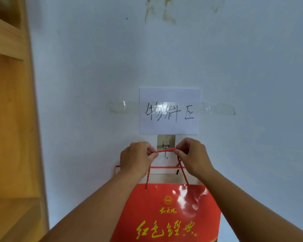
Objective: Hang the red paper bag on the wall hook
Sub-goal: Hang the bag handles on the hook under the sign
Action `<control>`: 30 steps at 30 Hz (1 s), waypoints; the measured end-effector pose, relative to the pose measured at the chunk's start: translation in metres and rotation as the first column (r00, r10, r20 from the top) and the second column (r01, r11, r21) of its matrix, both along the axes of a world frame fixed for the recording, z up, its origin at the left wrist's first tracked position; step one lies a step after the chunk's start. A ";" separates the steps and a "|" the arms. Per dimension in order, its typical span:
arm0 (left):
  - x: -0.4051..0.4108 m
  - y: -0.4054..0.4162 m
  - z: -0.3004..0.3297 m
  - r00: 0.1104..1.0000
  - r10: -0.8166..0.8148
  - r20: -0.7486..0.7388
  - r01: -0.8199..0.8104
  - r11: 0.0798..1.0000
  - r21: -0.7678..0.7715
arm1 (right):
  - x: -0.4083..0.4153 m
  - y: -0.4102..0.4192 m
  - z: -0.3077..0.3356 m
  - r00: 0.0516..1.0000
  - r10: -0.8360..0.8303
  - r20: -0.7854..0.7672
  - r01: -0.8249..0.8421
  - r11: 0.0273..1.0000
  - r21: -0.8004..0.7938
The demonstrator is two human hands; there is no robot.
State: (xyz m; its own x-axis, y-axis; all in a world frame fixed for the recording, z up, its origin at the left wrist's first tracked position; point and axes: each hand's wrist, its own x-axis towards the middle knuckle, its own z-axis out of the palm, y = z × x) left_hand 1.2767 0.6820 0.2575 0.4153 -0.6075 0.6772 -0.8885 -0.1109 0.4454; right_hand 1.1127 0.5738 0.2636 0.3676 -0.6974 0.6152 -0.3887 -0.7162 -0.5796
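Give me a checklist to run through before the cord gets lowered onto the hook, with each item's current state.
1. Both hands grip the cord: ok. Left hand and right hand pinch the red cord handle.
2. Cord taut between the hands: ok.
3. Cord lined up across the wall hook: ok.
4. Cord behind the hook tip: cannot tell.
5. Second handle also gathered: cannot tell.
6. Red paper bag hangs free below: ok.
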 end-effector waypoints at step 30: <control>-0.036 0.010 -0.090 0.998 0.025 0.061 -0.029 0.998 0.063 | -0.017 0.023 -0.088 0.999 0.023 -0.042 -0.021 0.998 0.051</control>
